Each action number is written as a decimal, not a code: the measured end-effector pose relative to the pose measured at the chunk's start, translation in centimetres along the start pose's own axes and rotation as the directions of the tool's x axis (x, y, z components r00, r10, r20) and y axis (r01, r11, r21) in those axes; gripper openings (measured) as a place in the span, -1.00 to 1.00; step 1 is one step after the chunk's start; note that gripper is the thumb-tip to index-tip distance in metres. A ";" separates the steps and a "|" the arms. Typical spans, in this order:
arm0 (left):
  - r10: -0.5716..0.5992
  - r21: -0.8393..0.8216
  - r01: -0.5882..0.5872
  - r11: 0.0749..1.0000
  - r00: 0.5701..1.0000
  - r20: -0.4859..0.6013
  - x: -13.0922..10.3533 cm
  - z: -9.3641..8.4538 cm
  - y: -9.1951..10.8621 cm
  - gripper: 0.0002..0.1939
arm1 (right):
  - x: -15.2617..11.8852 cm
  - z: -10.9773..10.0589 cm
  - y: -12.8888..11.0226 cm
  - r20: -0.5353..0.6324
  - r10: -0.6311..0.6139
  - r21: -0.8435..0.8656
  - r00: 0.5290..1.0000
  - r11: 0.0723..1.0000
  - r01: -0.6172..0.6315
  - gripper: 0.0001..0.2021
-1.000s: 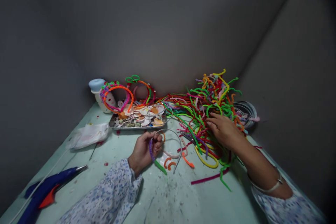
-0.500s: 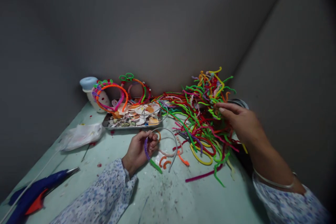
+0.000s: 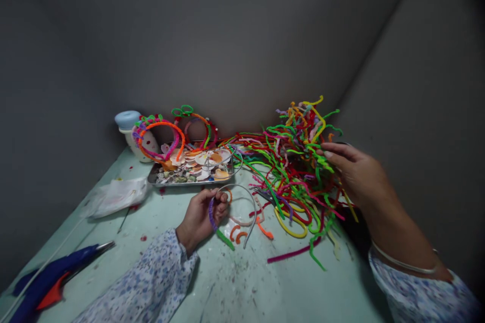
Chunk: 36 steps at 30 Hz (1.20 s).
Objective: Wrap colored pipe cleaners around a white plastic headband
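Observation:
My left hand (image 3: 202, 216) is closed around a thin grey headband (image 3: 252, 202), held above the table. Purple pipe cleaner (image 3: 211, 217) is wound along its left side, and a green end (image 3: 226, 239) sticks out below. At the right, my right hand (image 3: 358, 174) reaches into a tangled heap of coloured pipe cleaners (image 3: 280, 156). Its thumb and fingertips pinch together at a green strand on the heap's right side; exactly which strands are caught is hard to see. Short orange pieces (image 3: 240, 236) lie just beyond the left hand.
A metal tray (image 3: 182, 185) of seashells stands at the back, with decorated headbands (image 3: 161, 124) on it. Behind it is a blue-lidded bottle (image 3: 128, 120). Yellow-handled scissors (image 3: 290, 231) lie by the heap. On the left are a plastic bag (image 3: 119, 197) and a blue glue gun (image 3: 64, 267).
My right hand has shifted a little to the right, and the upper strands of the heap have moved with it. My left hand and the headband stay where they were.

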State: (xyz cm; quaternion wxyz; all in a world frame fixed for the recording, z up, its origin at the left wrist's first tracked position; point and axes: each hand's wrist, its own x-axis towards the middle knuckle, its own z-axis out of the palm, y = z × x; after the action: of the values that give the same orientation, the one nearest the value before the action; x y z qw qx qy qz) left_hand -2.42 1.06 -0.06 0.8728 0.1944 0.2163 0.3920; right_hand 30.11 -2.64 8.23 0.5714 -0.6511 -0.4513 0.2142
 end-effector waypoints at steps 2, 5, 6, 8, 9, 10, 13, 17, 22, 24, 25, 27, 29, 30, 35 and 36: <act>0.003 -0.001 -0.003 1.000 1.000 0.000 0.0 0.0 0.0 -0.88 | -0.3 0.1 -0.5 0.018 -0.026 -0.115 1.000 0.993 0.028 -0.68; 0.004 -0.003 -0.004 1.000 1.000 -0.010 0.0 0.1 0.0 -0.88 | -0.6 0.2 -0.8 0.073 -0.109 -0.386 0.991 0.914 0.129 -0.71; 0.003 -0.001 -0.003 1.000 1.000 -0.012 0.0 0.1 0.0 -0.89 | -0.7 0.3 -0.7 0.093 -0.149 -0.451 0.984 0.875 0.175 -0.70; 0.002 0.005 -0.002 1.000 1.000 -0.012 0.0 0.0 0.0 -0.89 | -0.8 0.5 -0.7 0.137 -0.230 -0.553 0.964 0.790 0.267 -0.71; 0.002 0.008 -0.002 1.000 1.000 -0.012 0.0 0.0 0.0 -0.88 | -1.0 0.7 -0.7 0.160 -0.262 -0.590 0.952 0.748 0.305 -0.72; 0.002 0.010 -0.002 1.000 1.000 -0.010 0.0 0.0 0.0 -0.88 | -1.2 0.9 -0.8 0.169 -0.302 -0.618 0.938 0.709 0.339 -0.74; 0.002 0.014 -0.002 1.000 1.000 -0.003 0.1 -0.1 0.0 -0.87 | -2.2 1.9 -1.4 0.153 -0.391 -0.669 0.907 0.635 0.386 -0.78; 0.007 0.023 -0.007 1.000 1.000 -0.010 0.1 -0.2 -0.1 -0.88 | -4.0 3.8 -1.2 0.497 -0.012 -0.671 0.868 0.628 0.393 -0.84; 0.002 0.022 -0.002 1.000 1.000 -0.007 0.1 -0.1 0.0 -0.88 | -4.9 5.5 0.9 0.553 0.214 -0.788 0.805 0.448 0.422 -0.81; -0.002 0.020 0.002 1.000 1.000 0.000 0.1 -0.1 -0.1 -0.88 | -4.8 5.7 1.4 0.543 0.237 -0.805 0.805 0.420 0.419 -0.78; -0.003 0.018 0.003 1.000 1.000 0.004 0.1 -0.2 -0.1 -0.88 | -4.7 5.7 1.5 0.542 0.246 -0.808 0.804 0.417 0.417 -0.77; -0.003 0.013 0.003 1.000 1.000 0.011 0.2 -0.3 -0.1 -0.88 | -4.5 5.7 1.5 0.538 0.257 -0.808 0.803 0.428 0.404 -0.75; -0.002 0.013 0.002 1.000 1.000 0.010 0.2 -0.4 -0.1 -0.86 | -4.4 5.6 1.2 0.528 0.252 -0.805 0.811 0.455 0.382 -0.74; -0.003 0.016 0.003 1.000 1.000 0.007 0.2 -0.5 -0.1 -0.86 | -4.3 5.5 1.0 0.518 0.246 -0.804 0.819 0.465 0.369 -0.73; -0.002 0.026 0.002 1.000 1.000 -0.002 0.2 -0.5 -0.2 -0.86 | -4.2 5.4 0.7 0.480 0.207 -0.816 0.853 0.463 0.347 -0.74; 0.000 0.025 0.000 1.000 1.000 -0.008 0.2 -0.5 -0.1 -0.86 | -4.1 5.4 0.8 0.482 0.200 -0.815 0.853 0.460 0.352 -0.74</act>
State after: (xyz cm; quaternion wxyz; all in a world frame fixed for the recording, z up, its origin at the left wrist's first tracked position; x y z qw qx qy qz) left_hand -2.48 1.19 -0.59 0.8694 0.2038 0.2249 0.3899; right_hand 24.03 -3.06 5.17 0.0165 -0.7458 -0.6602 0.0872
